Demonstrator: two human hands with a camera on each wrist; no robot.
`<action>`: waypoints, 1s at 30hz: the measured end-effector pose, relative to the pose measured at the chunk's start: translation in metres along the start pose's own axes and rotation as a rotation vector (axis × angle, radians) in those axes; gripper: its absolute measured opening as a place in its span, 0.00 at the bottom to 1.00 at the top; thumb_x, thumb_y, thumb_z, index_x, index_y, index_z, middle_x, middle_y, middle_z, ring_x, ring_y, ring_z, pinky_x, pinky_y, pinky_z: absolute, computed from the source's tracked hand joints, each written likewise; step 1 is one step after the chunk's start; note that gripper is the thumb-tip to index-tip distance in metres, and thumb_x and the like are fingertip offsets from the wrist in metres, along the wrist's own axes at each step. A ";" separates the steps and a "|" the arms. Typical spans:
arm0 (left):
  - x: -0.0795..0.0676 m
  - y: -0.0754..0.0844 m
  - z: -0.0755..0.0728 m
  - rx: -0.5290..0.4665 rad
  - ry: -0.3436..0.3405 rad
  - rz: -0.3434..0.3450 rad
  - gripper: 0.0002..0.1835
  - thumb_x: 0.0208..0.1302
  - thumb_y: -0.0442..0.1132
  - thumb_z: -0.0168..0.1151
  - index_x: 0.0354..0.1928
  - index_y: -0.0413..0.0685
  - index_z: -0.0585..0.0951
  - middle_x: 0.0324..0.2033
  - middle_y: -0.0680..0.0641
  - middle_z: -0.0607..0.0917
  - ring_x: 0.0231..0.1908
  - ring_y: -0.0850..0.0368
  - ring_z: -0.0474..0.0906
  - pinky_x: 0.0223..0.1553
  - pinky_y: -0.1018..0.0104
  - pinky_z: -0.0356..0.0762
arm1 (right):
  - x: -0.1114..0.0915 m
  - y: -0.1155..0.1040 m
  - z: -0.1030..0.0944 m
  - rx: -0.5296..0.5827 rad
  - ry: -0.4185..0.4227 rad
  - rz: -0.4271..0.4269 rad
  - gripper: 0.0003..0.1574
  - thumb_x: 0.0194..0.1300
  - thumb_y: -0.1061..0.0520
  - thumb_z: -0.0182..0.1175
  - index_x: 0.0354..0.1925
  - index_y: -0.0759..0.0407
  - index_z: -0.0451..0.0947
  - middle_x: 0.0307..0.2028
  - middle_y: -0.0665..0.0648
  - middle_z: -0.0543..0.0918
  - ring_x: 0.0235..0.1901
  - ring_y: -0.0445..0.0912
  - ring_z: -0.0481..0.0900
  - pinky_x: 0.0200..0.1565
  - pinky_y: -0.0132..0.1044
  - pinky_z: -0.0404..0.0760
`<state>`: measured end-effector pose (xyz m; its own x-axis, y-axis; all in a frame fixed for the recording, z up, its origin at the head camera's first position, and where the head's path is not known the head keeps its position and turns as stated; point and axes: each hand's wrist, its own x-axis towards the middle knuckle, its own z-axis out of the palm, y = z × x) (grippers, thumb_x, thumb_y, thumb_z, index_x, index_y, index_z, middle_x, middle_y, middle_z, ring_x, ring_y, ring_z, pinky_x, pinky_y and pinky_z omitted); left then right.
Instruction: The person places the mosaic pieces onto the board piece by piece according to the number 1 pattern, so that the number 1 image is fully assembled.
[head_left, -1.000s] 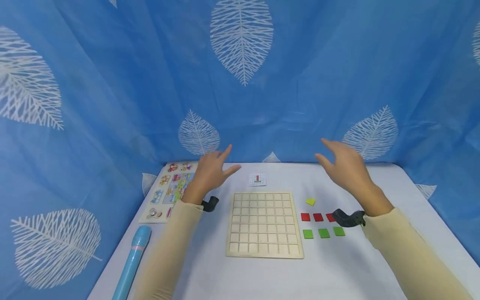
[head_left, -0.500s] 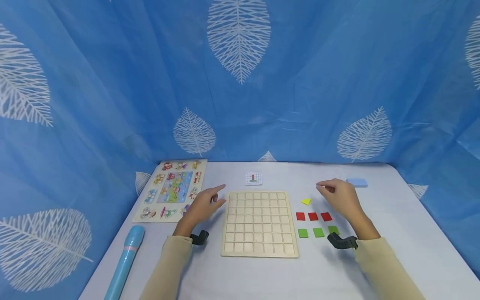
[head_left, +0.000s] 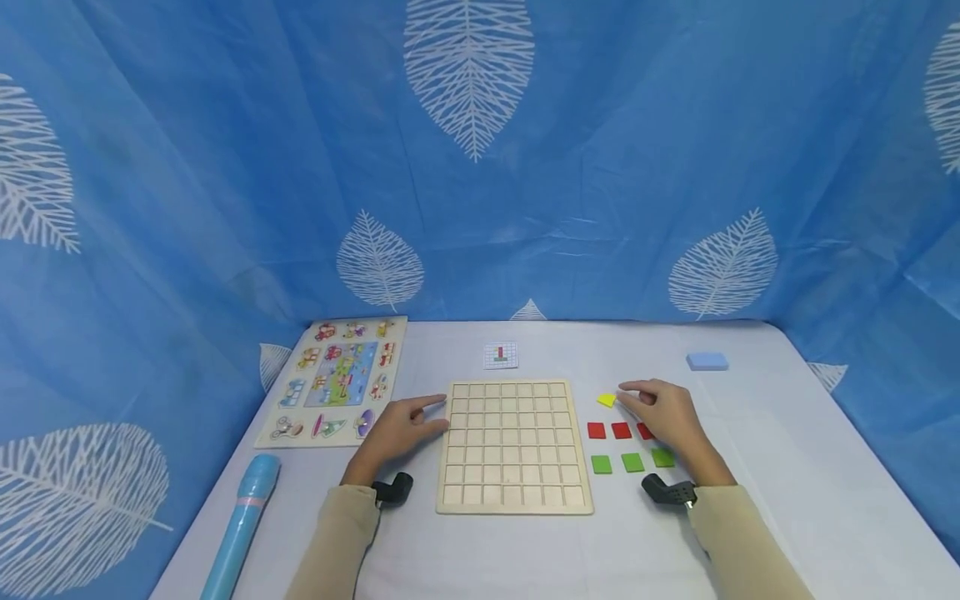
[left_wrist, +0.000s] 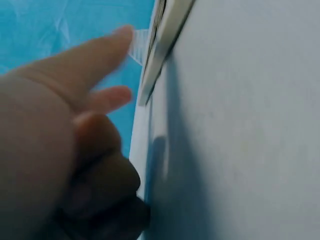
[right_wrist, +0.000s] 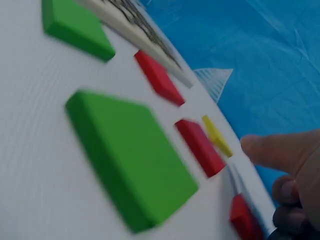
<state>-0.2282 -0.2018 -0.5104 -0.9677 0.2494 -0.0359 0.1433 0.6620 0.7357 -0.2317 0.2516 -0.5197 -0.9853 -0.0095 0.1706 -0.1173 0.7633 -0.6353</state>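
My left hand (head_left: 397, 431) is at the left edge of a wooden grid board (head_left: 514, 507), its index finger and thumb reaching to the rim. In the left wrist view the other fingers (left_wrist: 110, 180) are curled under, beside the board's edge (left_wrist: 160, 57). On the other side, my right hand (head_left: 663, 410) is beside a small yellow tile (head_left: 606, 400), thumb tip right at its edge and index finger just above. Nearest me are red tiles (head_left: 621, 430) in a row, one partly covered by this hand, and a row of green tiles (head_left: 632, 462).
Behind the board lies a card (head_left: 501, 355) with a red and green grid pattern. A picture puzzle board (head_left: 341, 375) is at the back left, a blue microphone-shaped tube (head_left: 240, 525) at the front left. A light blue block (head_left: 707, 362) lies at the back right.
Both hands have come down from above the table's far side. The left reached the board's left edge; the right moved to the yellow tile, uncovering the light blue block.
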 end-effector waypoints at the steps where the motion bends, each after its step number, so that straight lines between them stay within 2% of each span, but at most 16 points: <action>1: 0.001 0.000 0.001 0.021 0.006 0.011 0.29 0.63 0.55 0.73 0.64 0.58 0.82 0.14 0.54 0.68 0.16 0.60 0.58 0.21 0.65 0.59 | 0.000 0.002 0.001 0.009 -0.003 -0.001 0.19 0.67 0.50 0.70 0.53 0.56 0.88 0.22 0.53 0.69 0.23 0.48 0.64 0.27 0.39 0.65; 7: 0.003 -0.001 0.012 0.163 0.027 0.103 0.30 0.63 0.60 0.70 0.66 0.60 0.81 0.13 0.58 0.66 0.16 0.63 0.55 0.20 0.67 0.56 | 0.000 0.004 0.005 -0.001 -0.024 -0.017 0.23 0.66 0.45 0.70 0.53 0.56 0.87 0.22 0.52 0.69 0.23 0.47 0.65 0.30 0.41 0.65; 12: 0.003 -0.004 0.013 0.165 0.031 0.108 0.30 0.63 0.59 0.71 0.65 0.60 0.82 0.13 0.59 0.67 0.15 0.64 0.56 0.20 0.68 0.56 | -0.001 0.003 0.010 -0.057 -0.049 -0.007 0.27 0.66 0.42 0.70 0.56 0.57 0.86 0.21 0.51 0.69 0.24 0.47 0.66 0.31 0.41 0.64; 17: 0.003 -0.006 0.011 0.143 0.039 0.122 0.30 0.63 0.58 0.72 0.65 0.59 0.82 0.13 0.58 0.67 0.16 0.63 0.56 0.20 0.67 0.57 | 0.000 0.000 0.013 -0.067 -0.027 -0.012 0.25 0.66 0.44 0.70 0.54 0.56 0.87 0.19 0.52 0.68 0.23 0.47 0.65 0.30 0.40 0.64; 20: 0.003 -0.006 0.010 0.138 0.030 0.111 0.30 0.63 0.58 0.72 0.65 0.61 0.82 0.13 0.58 0.67 0.16 0.64 0.56 0.21 0.67 0.57 | -0.002 -0.001 0.013 -0.069 -0.016 -0.002 0.23 0.66 0.44 0.70 0.53 0.56 0.88 0.24 0.54 0.76 0.26 0.48 0.70 0.32 0.42 0.67; 22: 0.003 -0.006 0.010 0.142 0.020 0.094 0.30 0.62 0.58 0.72 0.66 0.62 0.81 0.13 0.58 0.67 0.16 0.64 0.56 0.21 0.67 0.57 | -0.002 -0.001 0.013 -0.076 -0.018 0.009 0.23 0.66 0.44 0.70 0.53 0.56 0.88 0.31 0.58 0.84 0.32 0.51 0.77 0.36 0.44 0.72; 24: 0.003 -0.006 0.010 0.145 0.014 0.084 0.30 0.62 0.58 0.72 0.66 0.62 0.81 0.13 0.58 0.67 0.16 0.64 0.56 0.21 0.67 0.57 | -0.003 -0.002 0.012 -0.085 -0.022 0.015 0.23 0.66 0.44 0.69 0.53 0.55 0.88 0.40 0.61 0.87 0.39 0.53 0.81 0.40 0.47 0.75; 25: 0.003 -0.006 0.010 0.148 0.013 0.081 0.30 0.62 0.58 0.72 0.66 0.62 0.81 0.13 0.58 0.67 0.16 0.64 0.56 0.21 0.67 0.57 | -0.003 -0.002 0.012 -0.091 -0.025 0.018 0.23 0.66 0.44 0.69 0.53 0.55 0.88 0.41 0.61 0.88 0.40 0.54 0.81 0.40 0.48 0.76; 26: 0.003 -0.006 0.010 0.149 0.012 0.080 0.30 0.62 0.58 0.72 0.66 0.62 0.81 0.13 0.58 0.68 0.16 0.64 0.56 0.21 0.67 0.57 | -0.003 -0.002 0.012 -0.099 -0.024 0.017 0.23 0.66 0.44 0.69 0.53 0.55 0.88 0.41 0.61 0.88 0.41 0.53 0.81 0.40 0.47 0.76; 28: 0.003 -0.006 0.010 0.147 0.012 0.081 0.30 0.62 0.58 0.72 0.66 0.62 0.81 0.13 0.57 0.68 0.16 0.63 0.56 0.21 0.67 0.57 | -0.002 -0.003 0.012 -0.114 -0.030 0.016 0.23 0.67 0.45 0.69 0.54 0.56 0.88 0.31 0.58 0.86 0.35 0.52 0.79 0.36 0.45 0.73; 30: 0.004 -0.006 0.010 0.146 0.014 0.083 0.30 0.62 0.59 0.72 0.66 0.62 0.81 0.13 0.57 0.68 0.16 0.63 0.56 0.21 0.67 0.57 | -0.002 -0.004 0.012 -0.128 -0.034 0.011 0.23 0.67 0.45 0.69 0.54 0.56 0.87 0.21 0.54 0.78 0.27 0.49 0.73 0.31 0.43 0.68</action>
<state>-0.2309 -0.1978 -0.5217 -0.9540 0.2980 0.0314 0.2504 0.7352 0.6300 -0.2305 0.2413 -0.5267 -0.9904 -0.0206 0.1368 -0.0914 0.8399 -0.5351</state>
